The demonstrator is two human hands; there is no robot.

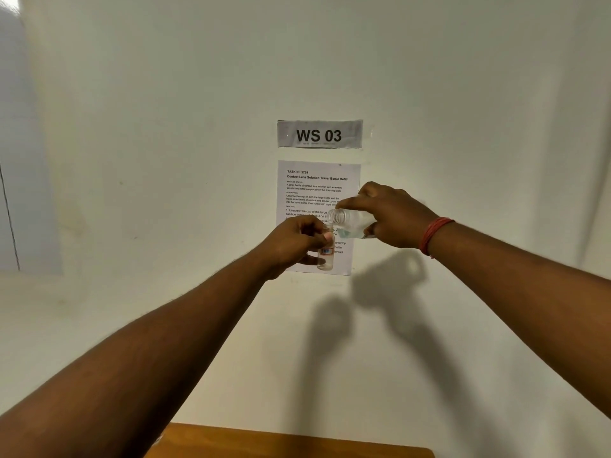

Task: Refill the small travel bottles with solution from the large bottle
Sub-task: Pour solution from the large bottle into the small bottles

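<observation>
My left hand (294, 241) grips a small clear travel bottle (325, 256) upright, held up in front of the wall; a little liquid sits at its bottom. My right hand (391, 214) grips the large clear bottle (350, 221), tipped almost level with its open threaded mouth pointing left, just above the small bottle's top. Clear liquid lies along the lower side of the large bottle. Both bottles are uncapped as far as I can see; my fingers hide the small bottle's neck.
A white wall fills the view, with a "WS 03" sign (319, 134) and a printed task sheet (317, 193) behind my hands. A wooden table edge (291, 441) shows at the bottom. A red thread band (434, 234) circles my right wrist.
</observation>
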